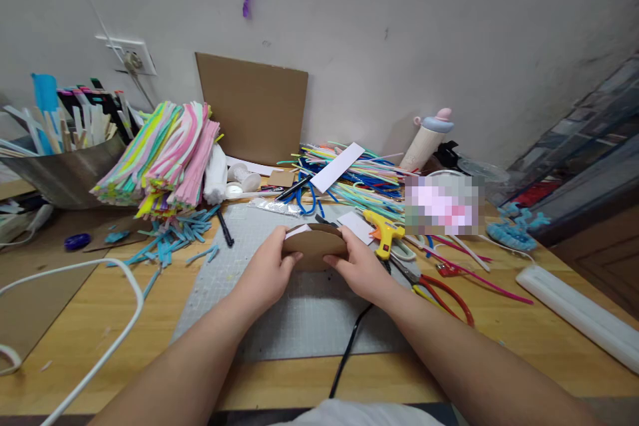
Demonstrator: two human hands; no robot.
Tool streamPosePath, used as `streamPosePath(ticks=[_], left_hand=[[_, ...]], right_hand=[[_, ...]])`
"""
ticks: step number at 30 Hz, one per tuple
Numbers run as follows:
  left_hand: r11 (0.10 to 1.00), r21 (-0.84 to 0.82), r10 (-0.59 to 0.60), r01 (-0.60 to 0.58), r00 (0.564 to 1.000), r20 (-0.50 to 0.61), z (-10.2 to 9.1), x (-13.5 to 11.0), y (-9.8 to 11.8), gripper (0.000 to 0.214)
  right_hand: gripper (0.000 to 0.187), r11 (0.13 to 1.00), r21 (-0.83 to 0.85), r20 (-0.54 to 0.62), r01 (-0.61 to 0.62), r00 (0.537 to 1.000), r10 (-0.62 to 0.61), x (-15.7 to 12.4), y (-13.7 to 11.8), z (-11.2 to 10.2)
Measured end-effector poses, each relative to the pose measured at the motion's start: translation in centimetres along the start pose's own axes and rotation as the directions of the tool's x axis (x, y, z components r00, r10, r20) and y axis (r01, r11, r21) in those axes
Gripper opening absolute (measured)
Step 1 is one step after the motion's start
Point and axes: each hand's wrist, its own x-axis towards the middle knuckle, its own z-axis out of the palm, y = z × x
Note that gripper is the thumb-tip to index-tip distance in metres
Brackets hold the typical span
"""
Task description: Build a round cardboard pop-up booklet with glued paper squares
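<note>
Between my two hands is a brown cardboard piece (pixel 315 254) with a curved top edge, and a white strip shows along its upper left. My left hand (pixel 272 265) grips its left side, thumb on the near face. On the right side my right hand (pixel 362 267) holds it the same way, with the fingers behind hidden. The piece is above a grey cutting mat (pixel 279 333). Just right of my right hand lies a yellow hot glue gun (pixel 383 233), and red-handled pliers (pixel 444 293) rest nearer my right forearm.
Bundled pastel pipe cleaners (pixel 174 153) stand at left beside a metal pot (pixel 70 176). A cardboard sheet (pixel 252 106) leans on the wall. Loose pipe cleaners (pixel 359 176), a bottle (pixel 424 140) and a white power strip (pixel 579 313) lie further right. A black cable (pixel 349 346) crosses the mat.
</note>
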Motion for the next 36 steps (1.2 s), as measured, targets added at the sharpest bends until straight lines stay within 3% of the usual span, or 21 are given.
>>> streamPosePath(ticks=[5, 10, 15, 19, 24, 30, 36], left_hand=[[0.997, -0.07, 0.033, -0.033, 0.999, 0.005, -0.4, 0.2, 0.5, 0.018], [0.977, -0.18, 0.116, -0.112, 0.993, 0.014, -0.3, -0.3, 0.8, 0.042], [0.968, -0.002, 0.251, -0.253, 0.963, 0.098, -0.4, -0.8, 1.1, 0.041], [0.959, 0.022, 0.279, -0.282, 0.955, 0.106, -0.4, -0.9, 1.1, 0.047], [0.967, 0.077, 0.231, -0.243, 0.964, 0.134, 0.0, -0.7, 0.7, 0.031], [0.979, 0.057, 0.185, -0.196, 0.97, 0.157, 0.2, -0.5, 1.0, 0.015], [0.977, 0.072, 0.188, -0.2, 0.971, 0.145, 0.4, -0.5, 1.0, 0.012]], right_hand=[[0.029, 0.998, 0.054, -0.003, 0.042, 0.999, -0.042, 0.0, -0.1, -0.2], [0.025, 0.999, -0.015, 0.037, 0.041, 0.999, -0.04, -0.5, -0.8, -0.4], [0.032, 0.984, -0.152, 0.139, 0.092, 0.988, -0.071, -1.2, -2.2, -0.7], [0.037, 0.968, -0.198, 0.176, 0.154, 0.977, -0.119, -1.7, -2.7, -1.1], [0.046, 0.977, -0.118, 0.113, 0.178, 0.98, -0.165, -1.7, -2.1, -0.4], [0.039, 0.988, 0.049, -0.055, 0.145, 0.988, -0.142, -1.4, -1.5, 1.4], [0.03, 0.991, 0.041, -0.059, 0.126, 0.991, -0.124, -1.6, -1.2, 1.5]])
